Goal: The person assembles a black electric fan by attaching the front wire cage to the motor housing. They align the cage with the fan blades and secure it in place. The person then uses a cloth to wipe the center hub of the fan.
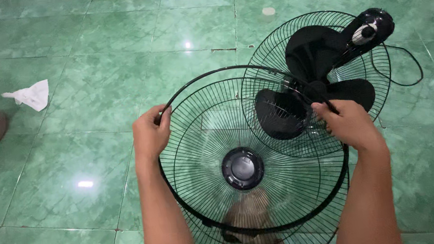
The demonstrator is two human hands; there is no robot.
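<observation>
Head view: we've got the front grille (243,162) at frame center-bottom, left hand (150,134) closed on its rim at left, right hand (349,122) closed on the rim at right, w/ the fan (325,71) lying behind, upper right. Grille's prob light, springy thin wire, bends easily, so rim's the best grip. Tissue (29,95) sits upper left on the floor (84,55).

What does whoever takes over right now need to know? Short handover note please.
Left hand: gripping the rim of the front grille, left side.
Right hand: gripping the same grille's rim, right side.
Grille is held off the fan, round centre cap facing up.
Fan body lies on the green tile floor: rear grille, black blades and motor housing, cord trailing right.
Done: front grille is separate from the fan.
Left: cannot tell whether it goes on or away.
</observation>
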